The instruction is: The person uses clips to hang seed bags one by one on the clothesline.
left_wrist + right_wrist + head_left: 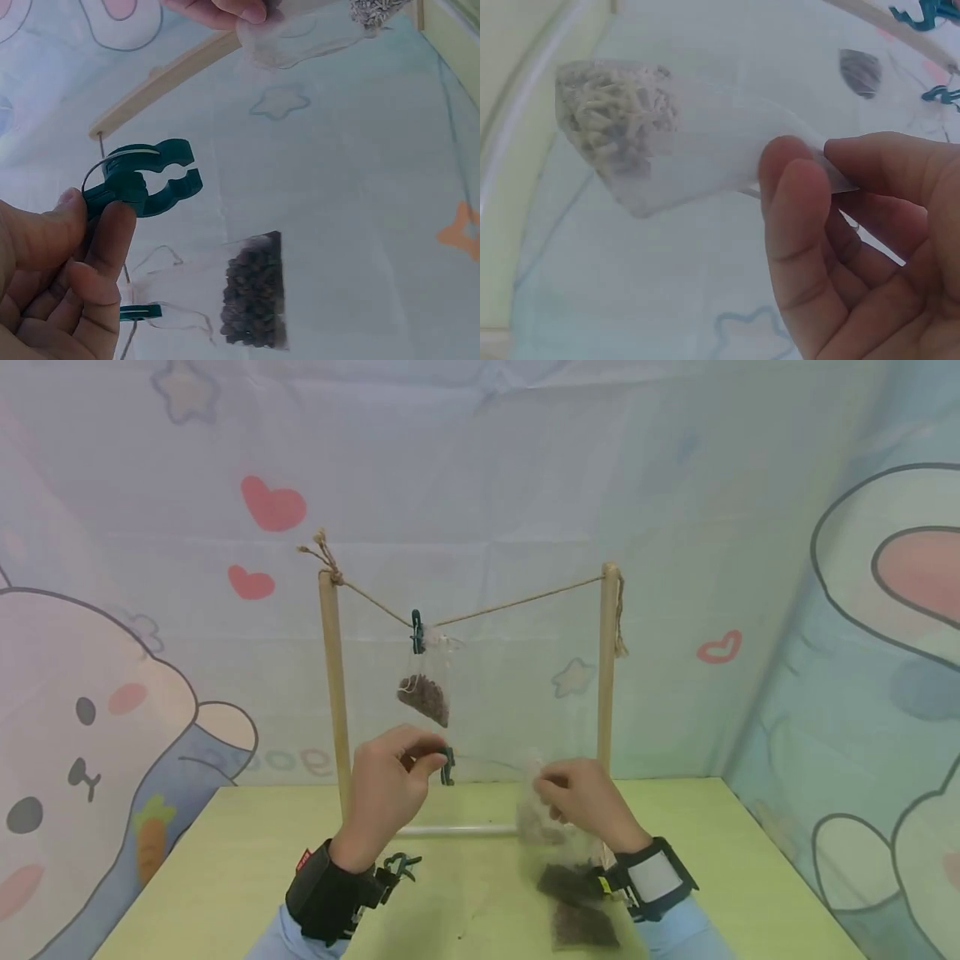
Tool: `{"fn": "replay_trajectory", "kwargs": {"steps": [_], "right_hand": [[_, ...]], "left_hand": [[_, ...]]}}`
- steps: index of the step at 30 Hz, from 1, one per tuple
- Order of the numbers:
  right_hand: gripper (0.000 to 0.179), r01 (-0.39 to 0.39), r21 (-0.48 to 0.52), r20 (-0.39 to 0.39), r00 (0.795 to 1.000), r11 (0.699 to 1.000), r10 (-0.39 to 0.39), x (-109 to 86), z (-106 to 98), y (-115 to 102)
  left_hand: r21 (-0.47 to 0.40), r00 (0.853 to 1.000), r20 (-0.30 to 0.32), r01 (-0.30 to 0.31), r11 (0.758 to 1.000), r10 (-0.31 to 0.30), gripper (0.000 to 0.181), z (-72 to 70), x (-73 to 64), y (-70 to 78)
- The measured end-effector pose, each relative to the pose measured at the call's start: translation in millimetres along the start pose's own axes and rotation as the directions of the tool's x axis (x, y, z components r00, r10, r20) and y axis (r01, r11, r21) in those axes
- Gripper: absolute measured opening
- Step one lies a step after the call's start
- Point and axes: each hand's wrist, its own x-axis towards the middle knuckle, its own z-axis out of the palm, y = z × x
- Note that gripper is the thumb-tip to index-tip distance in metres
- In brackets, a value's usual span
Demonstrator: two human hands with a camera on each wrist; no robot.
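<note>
My left hand (390,789) pinches a dark green plastic clip (139,180) by its handle end, and the clip's jaws stand apart with nothing between them. With thumb and fingers my right hand (588,797) pinches the top of a translucent drawstring sachet (615,116); pale dried pieces fill its bottom. The sachet is tilted, to the right of the clip and apart from it. Above my left hand, a sachet of dark pieces (424,695) hangs from a sagging rope (517,604), fastened by another green clip (417,632).
Two wooden posts (333,668) hold up the rope, with a white bar (457,831) low between them. Dark-filled sachets (585,927) lie on the table (217,877) below my right hand. Near my left wrist lies at least one more green clip (402,865).
</note>
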Motion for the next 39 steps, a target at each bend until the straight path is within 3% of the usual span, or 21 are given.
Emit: {"fn": "replay_trajectory", "kwargs": {"steps": [5,9,18,23,27,32,39], "right_hand": [[0.021,0.059,0.051,-0.033,0.998,0.997,-0.057,19.4,-16,-15],[0.017,0.116,0.08,-0.075,0.991,0.99,-0.11,35.7,-27,-28],[0.017,0.142,0.11,-0.141,0.982,0.984,-0.126,67.6,-43,-55],[0.018,0.146,0.136,-0.16,0.979,0.98,-0.124,79.8,-47,-68],[0.018,0.143,0.157,-0.176,0.978,0.977,-0.114,86.6,-47,-73],[0.018,0.151,0.192,-0.191,0.975,0.97,-0.114,92.2,-43,-76],[0.019,0.156,0.214,-0.199,0.973,0.964,-0.114,94.9,-36,-73]], "left_hand": [[-0.039,0.996,-0.092,-0.021,0.999,0.017,0.012,-4.1,35.8,11.0],[-0.091,0.988,-0.156,-0.001,0.996,-0.014,0.015,-5.8,57.9,16.8],[-0.125,0.95,-0.307,0.011,0.992,-0.049,0.016,0.3,93.7,20.0],[-0.078,0.931,-0.364,-0.003,0.997,-0.026,0.015,4.0,108.3,19.0],[-0.062,0.923,-0.382,0.022,0.998,-0.044,0.017,5.6,116.7,16.1],[-0.068,0.92,-0.384,0.053,0.996,-0.076,0.017,7.7,121.2,11.8],[-0.079,0.927,-0.356,0.098,0.992,-0.119,0.017,11.2,119.5,12.1]]}}
